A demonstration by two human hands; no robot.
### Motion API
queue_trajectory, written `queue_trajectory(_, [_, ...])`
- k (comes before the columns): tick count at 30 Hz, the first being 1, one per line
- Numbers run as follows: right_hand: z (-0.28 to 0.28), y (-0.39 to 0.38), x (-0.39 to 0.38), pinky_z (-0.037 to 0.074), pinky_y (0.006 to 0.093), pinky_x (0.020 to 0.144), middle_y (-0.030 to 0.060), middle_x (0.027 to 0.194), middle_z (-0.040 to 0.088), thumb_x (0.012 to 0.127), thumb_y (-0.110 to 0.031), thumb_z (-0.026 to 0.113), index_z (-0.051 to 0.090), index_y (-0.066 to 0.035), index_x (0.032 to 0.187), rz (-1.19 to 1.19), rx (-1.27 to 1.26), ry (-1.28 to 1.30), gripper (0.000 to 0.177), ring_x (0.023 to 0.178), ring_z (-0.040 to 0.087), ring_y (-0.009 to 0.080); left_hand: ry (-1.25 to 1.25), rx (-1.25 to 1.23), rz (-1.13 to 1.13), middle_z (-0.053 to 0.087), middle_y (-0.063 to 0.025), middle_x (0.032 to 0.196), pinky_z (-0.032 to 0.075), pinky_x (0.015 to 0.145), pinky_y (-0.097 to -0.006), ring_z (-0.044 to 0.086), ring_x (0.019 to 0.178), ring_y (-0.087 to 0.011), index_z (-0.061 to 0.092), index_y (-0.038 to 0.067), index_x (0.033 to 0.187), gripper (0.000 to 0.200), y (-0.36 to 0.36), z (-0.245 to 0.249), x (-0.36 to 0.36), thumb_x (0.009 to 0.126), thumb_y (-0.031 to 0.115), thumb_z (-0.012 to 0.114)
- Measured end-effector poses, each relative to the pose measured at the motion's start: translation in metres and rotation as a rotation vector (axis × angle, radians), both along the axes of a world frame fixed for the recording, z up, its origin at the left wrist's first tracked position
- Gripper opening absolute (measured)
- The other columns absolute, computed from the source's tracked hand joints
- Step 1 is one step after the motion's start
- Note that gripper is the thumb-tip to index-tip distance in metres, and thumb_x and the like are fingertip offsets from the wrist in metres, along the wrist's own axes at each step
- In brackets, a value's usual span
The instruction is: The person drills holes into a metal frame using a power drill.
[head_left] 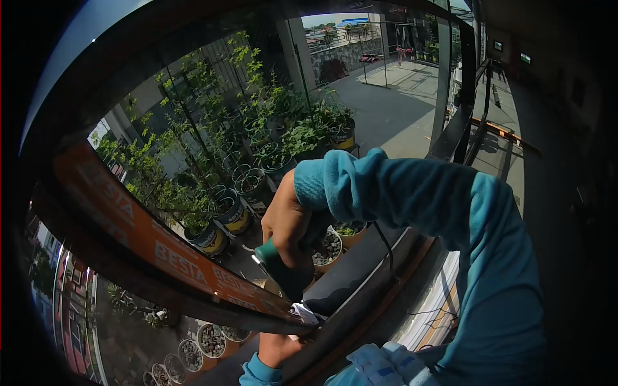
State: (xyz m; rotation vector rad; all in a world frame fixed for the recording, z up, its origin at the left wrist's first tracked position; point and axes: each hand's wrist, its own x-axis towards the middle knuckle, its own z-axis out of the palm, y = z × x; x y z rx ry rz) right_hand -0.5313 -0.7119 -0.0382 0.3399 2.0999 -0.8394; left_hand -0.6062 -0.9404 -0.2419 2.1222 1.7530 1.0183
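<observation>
My right hand (283, 222) is closed round a green power tool (275, 265), whose kind I cannot make out. The tool points down at the lower corner of a dark window frame (251, 313). From its side a black cord (388, 254) runs off to the right. At that corner sits a small white piece (304, 313). My left hand (280, 348) reaches to the underside of the same corner, close to the white piece; the frame hides its fingers.
Orange "BESTA" film (170, 257) covers part of the pane. Beyond the opening stand potted plants (283, 135) and a row of stone-filled pots (212, 340). A dark sill (360, 273) runs diagonally beneath my arm. More frames (473, 122) stand at the right.
</observation>
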Motion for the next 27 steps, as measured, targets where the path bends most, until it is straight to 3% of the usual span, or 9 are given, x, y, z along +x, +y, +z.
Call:
queue_trajectory(4, [0.013,0.011,0.019,0.047,0.0323,0.078,0.0071,0.098,0.065,0.071,-0.013,0.069,0.059,-0.002,0.116,0.132,-0.064,0.128,0.047,0.089,0.059,0.0175,0.027,0.074,0.008,0.066,-0.0084,0.081,0.051,0.07,-0.0354,0.064,0.074,-0.0255,0.071,0.007,0.086,0.032,0.009,-0.002,-0.006,0.064,0.028,0.082])
queue_trajectory(8, [0.024,0.045,0.044,0.048,0.0317,0.079,0.0093,0.102,0.065,0.073,-0.013,0.068,0.055,0.0,0.119,0.014,-0.084,0.169,0.05,0.091,0.059,0.0168,-0.053,-0.027,0.034,0.065,-0.0087,0.078,0.049,0.067,-0.0362,0.063,0.074,-0.0263,0.073,0.01,0.08,0.024,0.012,-0.018,-0.006,0.065,0.027,0.082])
queue_trajectory(13, [0.062,0.056,0.14,0.05,0.0285,0.086,0.0095,0.112,0.063,0.06,0.002,0.076,0.052,-0.002,0.128,-0.475,-0.178,0.611,0.072,0.099,0.06,0.0163,-0.032,0.003,-0.034,0.064,-0.0084,0.08,0.048,0.067,-0.035,0.061,0.073,-0.0258,0.075,0.013,0.08,0.024,0.01,-0.005,-0.006,0.064,0.028,0.084])
queue_trajectory(15, [0.047,0.03,0.178,0.052,0.031,0.083,0.0136,0.111,0.063,0.063,-0.004,0.075,0.052,-0.004,0.128,-0.445,-0.175,0.891,0.068,0.095,0.063,0.0197,0.005,-0.106,-0.105,0.062,-0.0079,0.091,0.048,0.075,-0.0347,0.06,0.085,-0.0244,0.071,0.011,0.093,0.037,0.007,0.008,-0.016,0.065,0.032,0.085])
queue_trajectory(16, [0.028,0.013,0.193,0.055,0.0335,0.079,0.0176,0.11,0.063,0.066,-0.009,0.074,0.051,-0.005,0.127,-0.402,-0.174,1.165,0.065,0.091,0.066,0.0232,0.098,-0.193,-0.156,0.06,-0.007,0.101,0.047,0.082,-0.0347,0.059,0.095,-0.0236,0.068,0.01,0.104,0.048,0.004,0.021,-0.025,0.067,0.034,0.085])
queue_trajectory(18, [-0.043,-0.015,0.206,0.054,0.0401,0.083,0.0232,0.122,0.055,0.068,-0.023,0.073,0.042,-0.005,0.136,-0.46,-0.925,1.632,0.077,0.098,0.064,0.03,-0.659,-0.193,-0.138,0.039,-0.0135,0.133,0.03,0.105,-0.0426,0.041,0.123,-0.0306,0.037,0.01,0.135,0.091,0.01,0.046,-0.035,0.065,0.047,0.083])
queue_trajectory(20, [-0.083,-0.064,0.2,0.054,0.0442,0.083,0.0272,0.126,0.05,0.068,-0.033,0.07,0.038,-0.002,0.138,-0.719,-0.801,1.816,0.082,0.098,0.063,0.0361,-0.813,-0.067,-0.343,0.039,-0.0118,0.134,0.029,0.105,-0.0472,0.039,0.126,-0.028,0.017,0.01,0.142,0.109,0.028,0.112,-0.056,0.064,0.05,0.082])
queue_trajectory(24, [-0.118,-0.12,0.163,0.054,0.0483,0.082,0.0288,0.13,0.046,0.07,-0.043,0.07,0.037,0.0,0.137,-0.817,-0.979,1.882,0.086,0.111,0.056,0.0338,-0.801,0.455,-0.421,0.044,-0.0086,0.13,0.039,0.097,-0.0403,0.046,0.119,-0.0228,0.025,0.008,0.139,0.1,0.052,0.24,-0.038,0.067,0.054,0.079])
queue_trajectory(27, [-0.112,-0.15,0.121,0.054,0.0427,0.08,0.0289,0.123,0.049,0.075,-0.043,0.064,0.032,0.001,0.139,-0.809,-1.528,1.99,0.084,0.095,0.061,0.0285,-0.728,0.534,-0.547,0.049,-0.0071,0.12,0.043,0.087,-0.0307,0.05,0.107,-0.0169,0.029,0.008,0.135,0.075,0.059,0.292,-0.016,0.078,0.025,0.074])
